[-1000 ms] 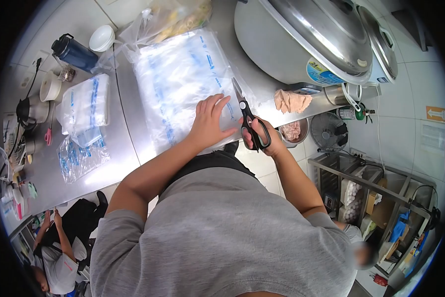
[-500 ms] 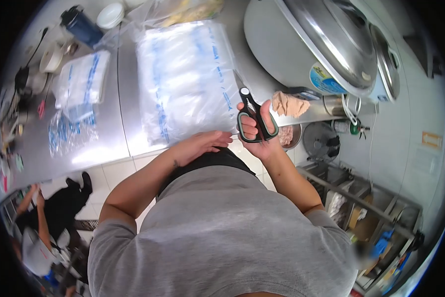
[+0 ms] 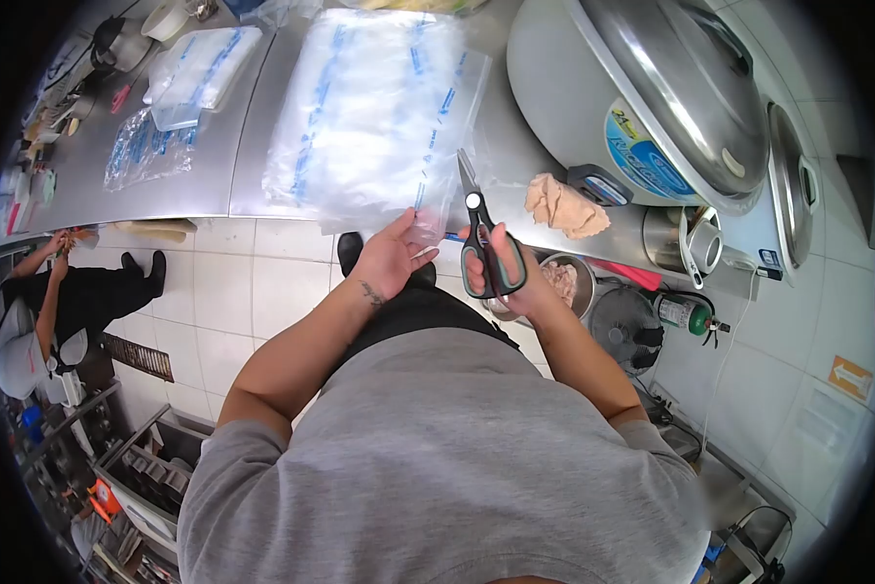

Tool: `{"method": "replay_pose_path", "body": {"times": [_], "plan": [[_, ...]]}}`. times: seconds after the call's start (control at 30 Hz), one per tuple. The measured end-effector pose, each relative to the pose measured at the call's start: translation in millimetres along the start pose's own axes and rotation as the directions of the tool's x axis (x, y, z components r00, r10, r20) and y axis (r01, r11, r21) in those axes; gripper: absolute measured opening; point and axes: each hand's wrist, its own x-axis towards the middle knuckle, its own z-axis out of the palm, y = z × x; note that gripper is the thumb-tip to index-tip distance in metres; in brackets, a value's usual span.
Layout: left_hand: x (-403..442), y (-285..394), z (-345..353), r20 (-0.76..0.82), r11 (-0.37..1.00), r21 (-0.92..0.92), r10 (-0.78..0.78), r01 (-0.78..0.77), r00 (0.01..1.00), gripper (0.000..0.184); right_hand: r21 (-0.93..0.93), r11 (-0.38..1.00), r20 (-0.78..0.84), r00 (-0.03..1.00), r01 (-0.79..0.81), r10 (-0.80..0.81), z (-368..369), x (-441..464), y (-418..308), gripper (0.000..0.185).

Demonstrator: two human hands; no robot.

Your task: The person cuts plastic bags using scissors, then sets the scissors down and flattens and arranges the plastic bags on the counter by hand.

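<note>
In the head view, black-and-grey scissors [image 3: 473,200] point away from me in my right hand [image 3: 517,275], my fingers through their handles. Their blades reach beside the right edge of a large pile of clear plastic bags [image 3: 364,122] with blue print. My left hand [image 3: 391,263] is open, palm turned up and fingers apart, at the near edge of that pile. Its fingertips meet the loose plastic at the near right corner; whether they grip any of it I cannot tell. A crumpled brown paper [image 3: 566,207] lies right of the scissors.
A large lidded pot [image 3: 593,107] stands on the steel table [image 3: 204,190] at right, near a small metal pot [image 3: 663,238]. Smaller bag packs [image 3: 204,68] lie at left. Below the table edge are a bowl of meat [image 3: 582,282] and a fan [image 3: 624,326]. Another person [image 3: 77,302] works at far left.
My left hand has turned palm up and reached forward to the near edge of the bags. The scissors stay in my right hand. The whole view has shifted with my head.
</note>
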Motion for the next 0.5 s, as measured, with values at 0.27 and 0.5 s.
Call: {"method": "replay_pose_path", "body": {"times": [0.27, 0.5], "plan": [[-7.4, -31.9, 25.2, -0.062, 0.982, 0.183, -0.039, 0.049, 0.997, 0.041, 0.135, 0.989, 0.037, 0.998, 0.052, -0.058, -27.0, 14.8, 30.5, 0.066], [3.7, -21.6, 14.0, -0.257, 0.981, 0.180, 0.118, -0.072, 0.959, 0.039, 0.155, 0.984, 0.026, 0.996, 0.084, -0.089, -22.0, 19.8, 24.6, 0.073]]}}
